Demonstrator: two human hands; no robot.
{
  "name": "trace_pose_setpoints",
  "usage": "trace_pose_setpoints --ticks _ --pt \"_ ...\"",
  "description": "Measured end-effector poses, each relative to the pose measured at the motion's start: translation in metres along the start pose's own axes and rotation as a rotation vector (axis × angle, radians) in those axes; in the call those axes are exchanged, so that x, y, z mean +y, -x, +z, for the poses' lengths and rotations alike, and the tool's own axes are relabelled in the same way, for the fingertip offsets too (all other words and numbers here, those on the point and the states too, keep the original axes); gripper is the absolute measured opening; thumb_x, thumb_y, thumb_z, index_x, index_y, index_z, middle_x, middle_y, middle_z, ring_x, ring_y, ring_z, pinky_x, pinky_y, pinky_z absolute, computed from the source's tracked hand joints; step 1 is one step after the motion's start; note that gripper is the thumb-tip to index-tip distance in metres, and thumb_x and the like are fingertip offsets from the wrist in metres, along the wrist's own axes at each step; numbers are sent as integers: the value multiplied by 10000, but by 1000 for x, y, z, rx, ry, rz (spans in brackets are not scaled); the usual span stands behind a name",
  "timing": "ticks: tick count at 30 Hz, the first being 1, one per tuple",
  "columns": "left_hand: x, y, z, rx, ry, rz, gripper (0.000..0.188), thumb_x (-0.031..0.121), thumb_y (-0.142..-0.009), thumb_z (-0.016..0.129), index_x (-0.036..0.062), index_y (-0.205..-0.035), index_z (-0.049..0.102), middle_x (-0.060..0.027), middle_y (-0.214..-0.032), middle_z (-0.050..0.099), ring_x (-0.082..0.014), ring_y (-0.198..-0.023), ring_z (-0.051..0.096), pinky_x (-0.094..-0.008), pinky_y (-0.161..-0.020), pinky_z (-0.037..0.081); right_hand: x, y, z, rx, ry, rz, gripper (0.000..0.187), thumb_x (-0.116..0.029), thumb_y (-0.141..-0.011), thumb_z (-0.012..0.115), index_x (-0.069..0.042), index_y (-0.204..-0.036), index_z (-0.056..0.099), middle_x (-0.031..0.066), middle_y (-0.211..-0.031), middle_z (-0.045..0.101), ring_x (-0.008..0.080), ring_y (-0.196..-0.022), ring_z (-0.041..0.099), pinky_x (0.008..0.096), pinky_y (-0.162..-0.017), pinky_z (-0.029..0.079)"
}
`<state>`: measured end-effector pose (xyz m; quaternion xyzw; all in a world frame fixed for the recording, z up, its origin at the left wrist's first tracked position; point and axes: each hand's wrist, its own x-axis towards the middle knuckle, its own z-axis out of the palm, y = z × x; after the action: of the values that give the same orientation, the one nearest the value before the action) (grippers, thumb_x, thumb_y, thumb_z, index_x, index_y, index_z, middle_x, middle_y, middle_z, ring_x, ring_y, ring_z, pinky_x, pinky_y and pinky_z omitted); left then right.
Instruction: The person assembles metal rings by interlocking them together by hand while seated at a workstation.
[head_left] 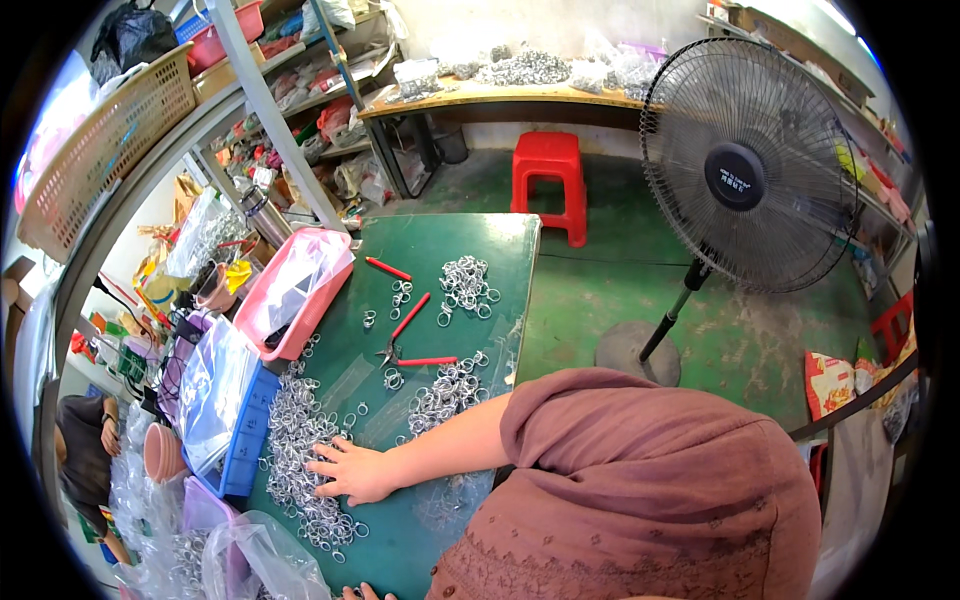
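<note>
My right hand [358, 472] reaches in from the brown sleeve and rests, fingers spread, on a long pile of small silver metal rings [296, 440]. It grips nothing that I can see. At the lower edge only the fingertips of my left hand [368, 592] show, slightly apart, near the pile's lower end; the rest is cut off. Beyond my right forearm lie a second heap of rings [447, 392] and a third heap [467, 285]. Red-handled pliers [408, 318] and two more red-handled tools lie among small ring clusters on the green table [440, 232].
Along the pile stand a blue crate [250, 430] holding clear bags and a pink basin [290, 345]. A standing fan [740, 180] and red stool [550, 165] are beyond the table. Another person [85, 445] is at the far left, behind plastic bags and pink cups [162, 452].
</note>
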<state>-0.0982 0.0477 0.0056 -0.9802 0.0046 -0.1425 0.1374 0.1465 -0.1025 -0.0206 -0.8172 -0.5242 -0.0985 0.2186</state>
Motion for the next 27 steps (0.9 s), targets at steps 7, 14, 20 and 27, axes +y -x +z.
trace_pose_setpoints --ticks 7,14,20,27 --pt "-5 2 5 -49 10 17 382 357 -798 475 155 -1118 531 -111 -1154 502 -323 -1058 452 -518 -870 318 -1 -1 2 -69 97 13 536 -284 -695 643 -186 -1188 457 171 -1289 292 400 -1212 220 557 -930 246" --pt "-7 7 13 -30 16 38 404 356 -782 497 138 -1121 531 -123 -1154 501 -323 -1051 460 -503 -872 323 -10 0 -11 17 84 -56 526 -333 -719 608 -247 -1211 442 157 -1303 291 397 -1227 198 573 -925 228" --pt "1 -7 -5 1 103 8 439 370 -774 513 134 -1143 513 -131 -1155 498 -325 -1053 458 -501 -870 324 -2 -11 1 -93 171 -22 404 -319 -754 522 -258 -1151 488 132 -1253 374 378 -1230 226 583 -920 242" --pt "29 -55 -21 -67 446 -73 394 210 -758 568 26 -1101 509 -164 -1150 465 -321 -1094 410 -521 -954 230 2 9 -25 1 228 -18 198 -201 -693 577 -170 -886 607 54 -1104 497 312 -1082 412 452 -853 365"
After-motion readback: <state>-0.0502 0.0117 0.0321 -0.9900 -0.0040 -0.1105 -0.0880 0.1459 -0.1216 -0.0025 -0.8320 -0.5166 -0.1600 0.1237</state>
